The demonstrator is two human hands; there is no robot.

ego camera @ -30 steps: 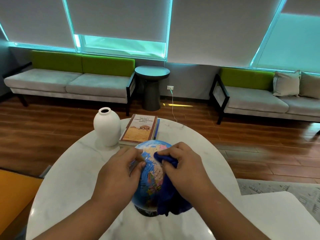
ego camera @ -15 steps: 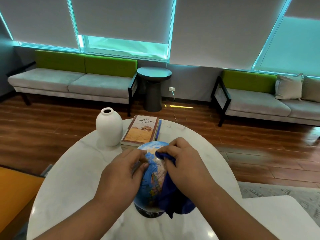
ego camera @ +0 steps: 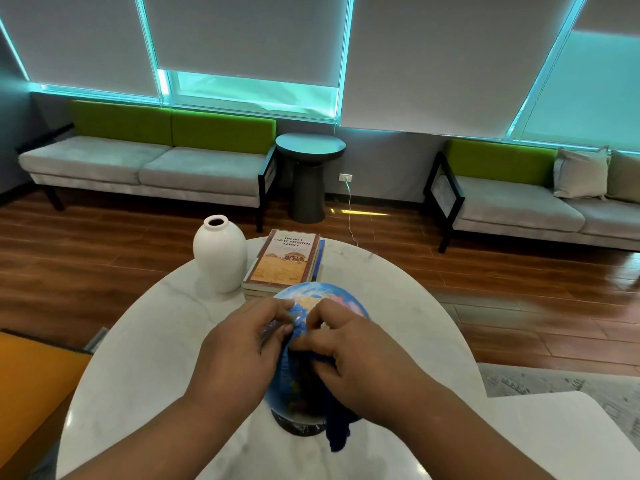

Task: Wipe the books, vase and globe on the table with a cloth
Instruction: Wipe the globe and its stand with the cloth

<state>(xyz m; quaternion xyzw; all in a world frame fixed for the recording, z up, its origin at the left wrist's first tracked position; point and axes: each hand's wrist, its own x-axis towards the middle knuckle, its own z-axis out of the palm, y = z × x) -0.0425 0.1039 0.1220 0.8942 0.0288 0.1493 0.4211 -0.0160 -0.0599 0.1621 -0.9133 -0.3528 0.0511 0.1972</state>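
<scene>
The job right now is wiping the globe (ego camera: 313,297). It stands on its small dark foot (ego camera: 298,426) on the near part of the white surface (ego camera: 138,358).

The left hand (ego camera: 235,358) curls round the left side of the globe. I think it is holding the ball steady. The right hand (ego camera: 356,362) pinches the blue cloth (ego camera: 337,431) and presses it on the top front of the globe. The loose end of the cloth hangs down the right side, as far as the foot.

The white vase (ego camera: 220,258) stands further back on the left. The books (ego camera: 285,259) lie in a pile just beside it, and the globe is just in front of them. No hand touches the vase or the books. I cannot tell if they are already wiped.

Next, I think the right hand should rub the cloth down and round the ball. The left hand should hold on, or turn the ball, so the far side by the books gets wiped too. The push should be soft, because the foot is small and the globe could tip.
</scene>
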